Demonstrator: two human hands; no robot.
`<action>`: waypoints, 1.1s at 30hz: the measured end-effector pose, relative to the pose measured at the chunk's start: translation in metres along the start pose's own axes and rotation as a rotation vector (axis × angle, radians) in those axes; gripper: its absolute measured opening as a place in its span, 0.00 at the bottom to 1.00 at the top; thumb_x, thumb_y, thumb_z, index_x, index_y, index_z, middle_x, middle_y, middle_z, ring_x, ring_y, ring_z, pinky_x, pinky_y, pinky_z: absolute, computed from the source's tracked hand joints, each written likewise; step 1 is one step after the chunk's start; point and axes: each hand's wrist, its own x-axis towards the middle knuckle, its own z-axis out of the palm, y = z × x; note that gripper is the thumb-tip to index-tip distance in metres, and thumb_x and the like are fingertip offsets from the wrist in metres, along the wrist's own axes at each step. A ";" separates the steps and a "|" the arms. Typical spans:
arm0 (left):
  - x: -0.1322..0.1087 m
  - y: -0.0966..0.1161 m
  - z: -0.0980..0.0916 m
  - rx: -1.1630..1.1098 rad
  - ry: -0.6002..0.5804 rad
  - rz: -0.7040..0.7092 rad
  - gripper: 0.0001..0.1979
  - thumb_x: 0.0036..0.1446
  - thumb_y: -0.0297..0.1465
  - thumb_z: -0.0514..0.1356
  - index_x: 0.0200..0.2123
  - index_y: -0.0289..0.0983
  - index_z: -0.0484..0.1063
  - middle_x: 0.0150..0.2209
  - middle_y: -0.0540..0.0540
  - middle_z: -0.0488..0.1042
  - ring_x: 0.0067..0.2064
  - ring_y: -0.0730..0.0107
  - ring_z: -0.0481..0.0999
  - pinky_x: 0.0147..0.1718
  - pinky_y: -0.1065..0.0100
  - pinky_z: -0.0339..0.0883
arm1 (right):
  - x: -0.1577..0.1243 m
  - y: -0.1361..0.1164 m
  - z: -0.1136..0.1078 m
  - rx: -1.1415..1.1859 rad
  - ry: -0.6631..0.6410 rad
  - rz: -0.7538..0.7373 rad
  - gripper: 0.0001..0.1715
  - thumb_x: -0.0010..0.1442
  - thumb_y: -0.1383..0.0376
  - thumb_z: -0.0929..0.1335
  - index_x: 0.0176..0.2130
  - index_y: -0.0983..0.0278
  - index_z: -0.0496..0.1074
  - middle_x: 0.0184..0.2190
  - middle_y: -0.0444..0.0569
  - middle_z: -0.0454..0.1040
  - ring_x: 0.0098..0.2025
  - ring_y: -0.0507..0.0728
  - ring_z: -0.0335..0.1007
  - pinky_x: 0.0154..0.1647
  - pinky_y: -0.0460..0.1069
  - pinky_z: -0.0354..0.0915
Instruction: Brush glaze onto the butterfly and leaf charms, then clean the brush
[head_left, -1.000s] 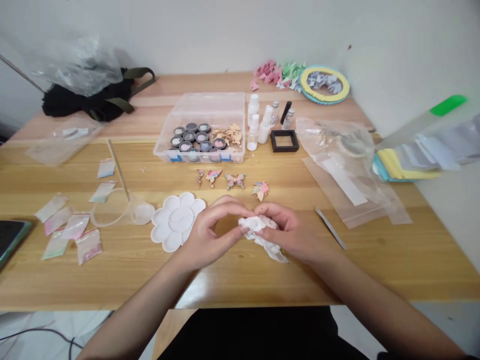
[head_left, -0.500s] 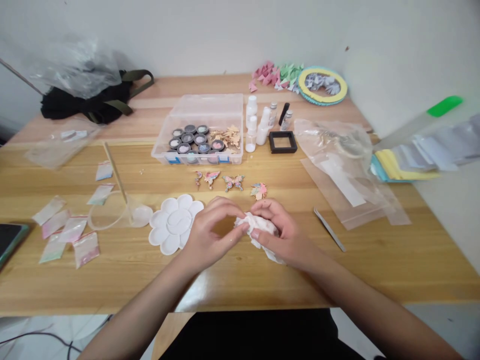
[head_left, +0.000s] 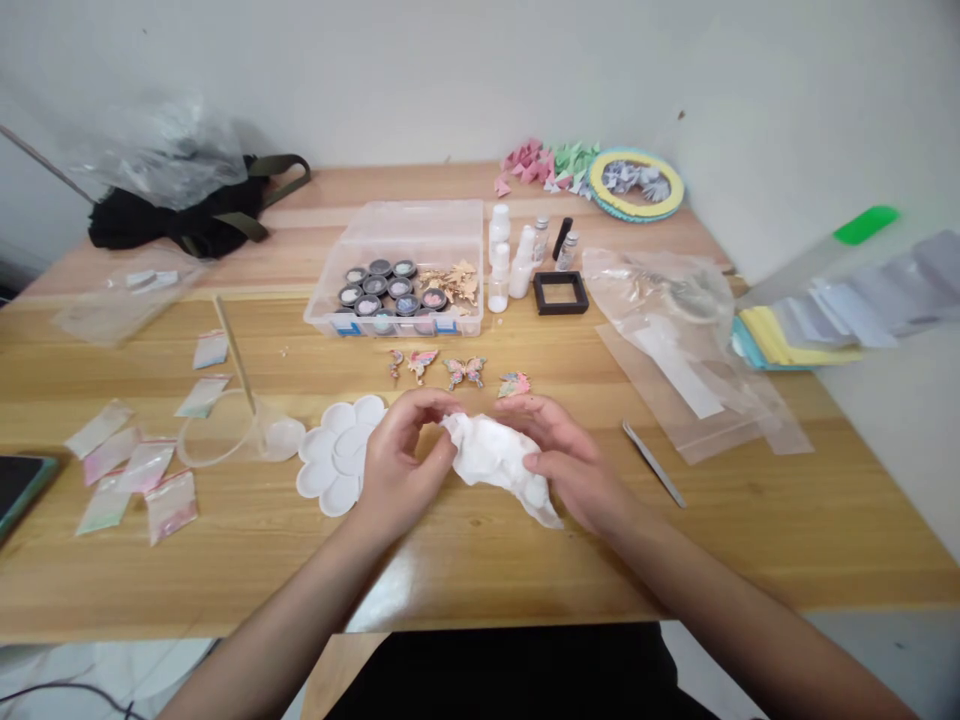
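A crumpled white tissue (head_left: 499, 458) is stretched between my two hands above the near middle of the table. My left hand (head_left: 409, 450) pinches its left end between thumb and fingers. My right hand (head_left: 574, 455) grips the right side, thumb on top, with one corner hanging down. Just beyond the hands lie several small decorated charms: a butterfly charm (head_left: 465, 372), a winged pink one (head_left: 422, 366) and another pink one (head_left: 515, 384), partly behind my right fingers. Left of my left hand is a white flower-shaped palette (head_left: 336, 455), partly covered by the hand.
Behind the charms stands an open clear plastic box (head_left: 397, 290) of small pots and gold charms. White bottles (head_left: 499, 260) and a black square frame (head_left: 560, 293) are beside it. Tweezers (head_left: 654, 465) lie at right, a cup with a stick (head_left: 217, 430) and powder sachets (head_left: 146, 465) at left.
The tissue was bunched up between my hands and is now spread wider. My left hand has moved left with its end, while my right hand has shifted slightly right.
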 end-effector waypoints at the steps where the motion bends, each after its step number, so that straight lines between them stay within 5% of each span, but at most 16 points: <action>1: 0.000 -0.001 0.000 0.009 0.048 -0.001 0.11 0.51 0.22 0.61 0.38 0.39 0.74 0.35 0.48 0.78 0.36 0.72 0.78 0.37 0.70 0.73 | 0.001 0.000 -0.001 0.013 0.015 -0.004 0.25 0.45 0.66 0.68 0.45 0.55 0.69 0.49 0.46 0.74 0.56 0.59 0.69 0.56 0.58 0.64; 8: -0.001 -0.006 -0.004 0.110 0.331 0.057 0.12 0.51 0.25 0.64 0.40 0.40 0.74 0.37 0.48 0.78 0.41 0.67 0.79 0.44 0.62 0.73 | 0.002 0.000 0.000 0.001 0.044 0.057 0.20 0.54 0.60 0.71 0.48 0.56 0.71 0.47 0.48 0.77 0.51 0.57 0.73 0.55 0.57 0.67; 13: -0.004 -0.006 -0.004 0.292 0.242 0.288 0.18 0.51 0.22 0.63 0.45 0.42 0.73 0.38 0.49 0.77 0.38 0.68 0.77 0.39 0.61 0.72 | 0.002 0.004 0.002 -0.065 0.012 0.061 0.25 0.51 0.60 0.74 0.49 0.55 0.71 0.47 0.47 0.77 0.46 0.54 0.75 0.47 0.53 0.71; 17: -0.005 -0.001 -0.001 0.297 0.185 0.393 0.22 0.50 0.18 0.62 0.47 0.43 0.72 0.38 0.49 0.76 0.39 0.68 0.76 0.39 0.63 0.72 | 0.002 0.003 0.002 -0.121 0.004 0.045 0.18 0.52 0.59 0.74 0.44 0.58 0.72 0.42 0.47 0.78 0.41 0.53 0.75 0.42 0.51 0.71; 25: -0.005 0.018 0.001 0.238 -0.216 0.461 0.25 0.53 0.21 0.59 0.55 0.40 0.66 0.42 0.42 0.77 0.44 0.63 0.77 0.43 0.61 0.73 | 0.003 0.004 -0.001 -0.205 0.043 -0.067 0.22 0.51 0.61 0.74 0.45 0.58 0.68 0.40 0.46 0.76 0.40 0.52 0.73 0.43 0.51 0.70; 29: -0.005 0.016 0.005 0.327 -0.203 0.447 0.23 0.54 0.21 0.62 0.53 0.40 0.66 0.42 0.43 0.77 0.44 0.65 0.77 0.44 0.63 0.73 | 0.001 0.004 0.000 -0.247 0.057 -0.132 0.24 0.52 0.61 0.74 0.47 0.58 0.65 0.37 0.44 0.73 0.35 0.51 0.71 0.38 0.50 0.68; 33: -0.007 0.007 0.006 0.244 -0.088 0.258 0.19 0.54 0.21 0.62 0.48 0.41 0.70 0.42 0.46 0.77 0.44 0.68 0.77 0.44 0.65 0.73 | -0.001 0.002 0.000 -0.271 0.035 -0.214 0.28 0.50 0.62 0.75 0.49 0.57 0.66 0.38 0.45 0.73 0.40 0.53 0.71 0.45 0.52 0.67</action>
